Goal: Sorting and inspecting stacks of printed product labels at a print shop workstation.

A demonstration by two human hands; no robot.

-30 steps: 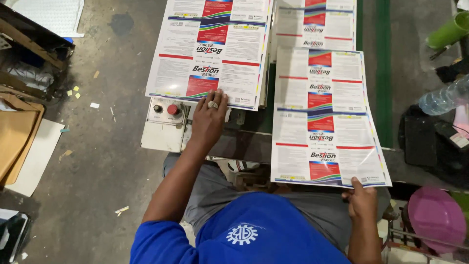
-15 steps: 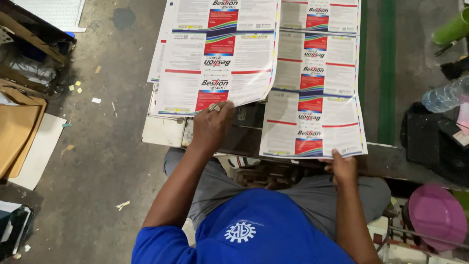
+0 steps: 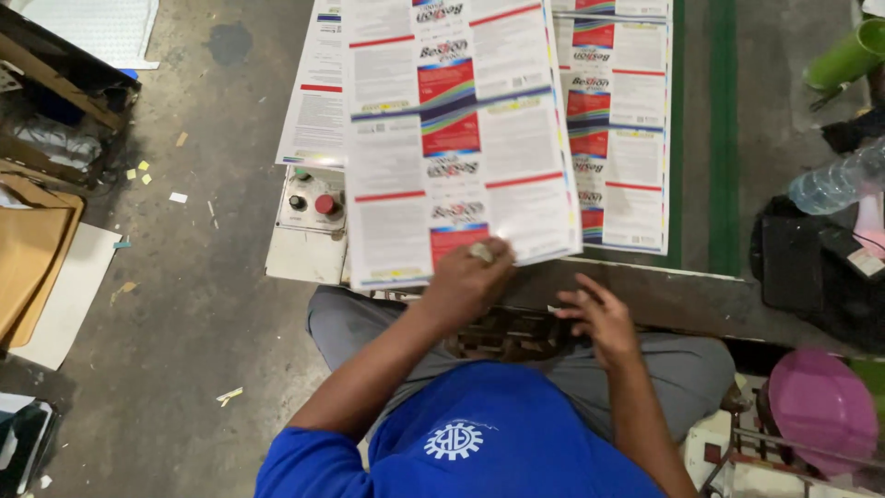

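Observation:
My left hand (image 3: 464, 277) pinches the near edge of a large printed sheet (image 3: 456, 138), white with red, blue and rainbow label panels, and holds it lifted above the work surface. The lifted sheet overlaps a second printed sheet (image 3: 622, 129) lying flat on the right, and another sheet (image 3: 318, 111) shows beneath it on the left. My right hand (image 3: 599, 318) hovers below the table's front edge (image 3: 664, 290) with fingers spread and nothing in it. I wear a blue shirt and grey trousers.
A grey control box (image 3: 309, 217) with a red button and smaller buttons sits left of the sheets. Cardboard (image 3: 37, 258) lies on the concrete floor at left. A clear plastic bottle (image 3: 834, 180), a green tube (image 3: 843, 55) and a pink bowl (image 3: 820, 410) are at right.
My left hand has lifted its sheet and carried it to the right, over the other sheet. My right hand has let go of the right sheet's corner and drawn back, fingers open.

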